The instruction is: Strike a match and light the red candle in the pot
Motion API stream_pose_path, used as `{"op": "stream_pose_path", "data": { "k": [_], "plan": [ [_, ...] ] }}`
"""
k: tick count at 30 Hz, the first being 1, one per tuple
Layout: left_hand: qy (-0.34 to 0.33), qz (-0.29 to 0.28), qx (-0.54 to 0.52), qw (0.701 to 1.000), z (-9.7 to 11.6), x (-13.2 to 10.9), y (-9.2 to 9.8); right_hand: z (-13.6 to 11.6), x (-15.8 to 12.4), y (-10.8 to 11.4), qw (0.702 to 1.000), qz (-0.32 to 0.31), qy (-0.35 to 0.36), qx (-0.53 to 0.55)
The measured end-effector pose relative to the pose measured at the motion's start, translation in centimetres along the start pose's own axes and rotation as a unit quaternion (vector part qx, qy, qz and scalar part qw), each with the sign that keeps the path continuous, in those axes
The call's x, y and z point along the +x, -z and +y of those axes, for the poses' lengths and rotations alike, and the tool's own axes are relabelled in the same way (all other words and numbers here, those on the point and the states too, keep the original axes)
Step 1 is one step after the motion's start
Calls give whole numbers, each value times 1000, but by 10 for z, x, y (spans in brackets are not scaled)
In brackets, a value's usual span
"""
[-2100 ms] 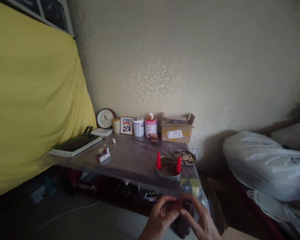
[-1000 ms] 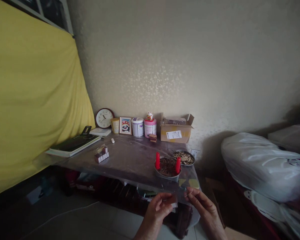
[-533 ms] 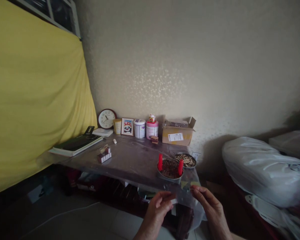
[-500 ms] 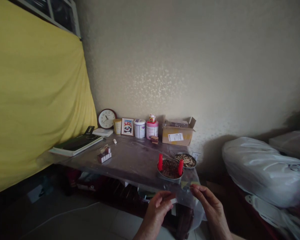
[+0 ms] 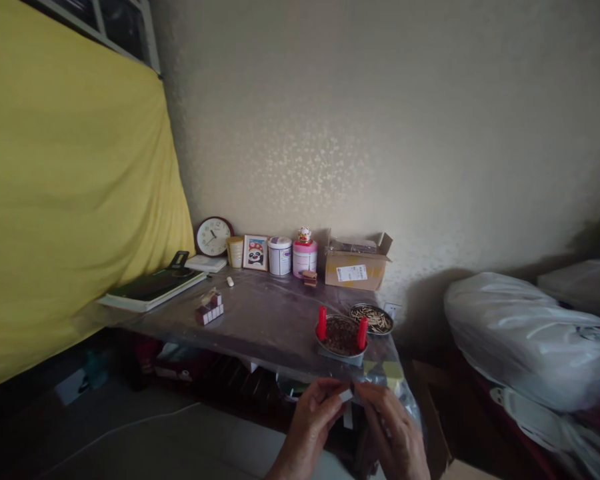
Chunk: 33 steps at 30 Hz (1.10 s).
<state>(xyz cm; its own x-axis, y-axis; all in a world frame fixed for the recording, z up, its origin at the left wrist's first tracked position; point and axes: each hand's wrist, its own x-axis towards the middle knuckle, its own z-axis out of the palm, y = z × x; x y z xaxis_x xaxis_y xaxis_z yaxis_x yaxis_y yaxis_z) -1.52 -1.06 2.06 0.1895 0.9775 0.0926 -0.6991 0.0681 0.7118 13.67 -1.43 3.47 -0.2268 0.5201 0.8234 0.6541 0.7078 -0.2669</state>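
Observation:
My left hand (image 5: 311, 417) is closed around a small matchbox (image 5: 347, 395), whose pale end shows past the fingertips. My right hand (image 5: 393, 423) is pinched close against the box's right side; the thin matchstick seen in it earlier is hidden by the fingers now. Beyond both hands, a metal bowl (image 5: 341, 357) of dark grainy filling stands near the table's front right corner. Two red candles (image 5: 322, 324) stand upright in it, showing no visible flame. Behind it, a round dish (image 5: 391, 326) contains many matchsticks (image 5: 373, 319).
Stacked matchboxes (image 5: 210, 310) lie left on the plastic-covered table (image 5: 265, 313). A clock (image 5: 214, 237), framed picture (image 5: 255, 253), tubs (image 5: 280, 257) and cardboard box (image 5: 356, 267) line the wall. White plastic bags (image 5: 525, 340) are at right; an open carton (image 5: 443, 407) sits below.
My right hand has moved left, bringing its fingertips from beside the table corner to the matchbox. My left hand stays nearly in place, still holding the box.

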Motion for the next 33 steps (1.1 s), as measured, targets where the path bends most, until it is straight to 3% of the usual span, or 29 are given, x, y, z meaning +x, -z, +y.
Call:
{"op": "stream_pose_path", "data": {
  "k": [16, 33],
  "plan": [
    [0, -31, 2, 1000, -2, 2, 3, 3, -6, 0, 1000, 20, 3, -15],
    [-4, -16, 28, 999, 0, 0, 3, 0, -8, -3, 999, 19, -31, 2]
  ]
}}
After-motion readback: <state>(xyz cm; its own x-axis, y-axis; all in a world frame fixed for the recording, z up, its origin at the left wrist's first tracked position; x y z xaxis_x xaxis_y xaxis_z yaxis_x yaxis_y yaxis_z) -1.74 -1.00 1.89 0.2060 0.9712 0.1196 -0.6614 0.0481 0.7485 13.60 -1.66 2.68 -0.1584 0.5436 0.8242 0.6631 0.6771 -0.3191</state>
